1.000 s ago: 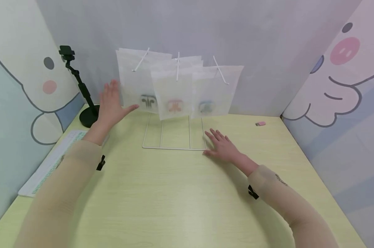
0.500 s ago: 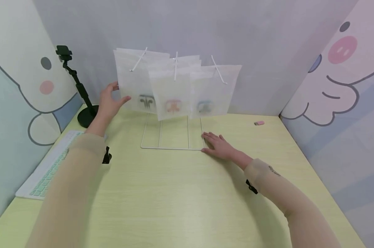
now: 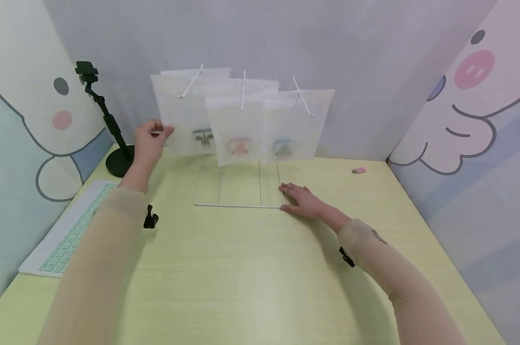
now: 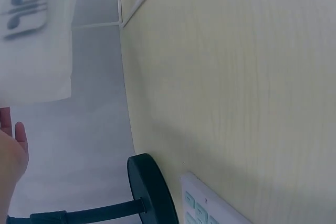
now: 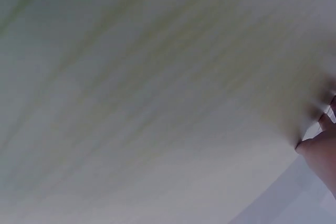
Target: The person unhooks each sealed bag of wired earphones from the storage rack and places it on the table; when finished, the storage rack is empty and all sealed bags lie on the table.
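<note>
Three groups of translucent white bags hang from the white prongs of a wire display rack (image 3: 238, 206). In the left wrist view a dark earphone-shaped item (image 4: 23, 17) shows through the left bag (image 3: 178, 110). My left hand (image 3: 149, 143) pinches that bag's left edge between thumb and curled fingers. A reddish item shows in the middle bag (image 3: 236, 120) and a bluish one in the right bag (image 3: 298, 124). Flat on the table, my right hand (image 3: 305, 202) rests its extended fingers on the right front corner of the rack's base.
A black phone stand (image 3: 119, 160) rises behind my left forearm. Along the table's left edge lies a white keyboard with green keys (image 3: 65, 239), partly behind the sleeve. A small pink object (image 3: 359, 170) lies at the back right. Walls bound the back and sides.
My left hand's spread fingers have closed on the left bag's edge, and the front bag there has shifted slightly left. My right hand has settled onto the rack's base corner.
</note>
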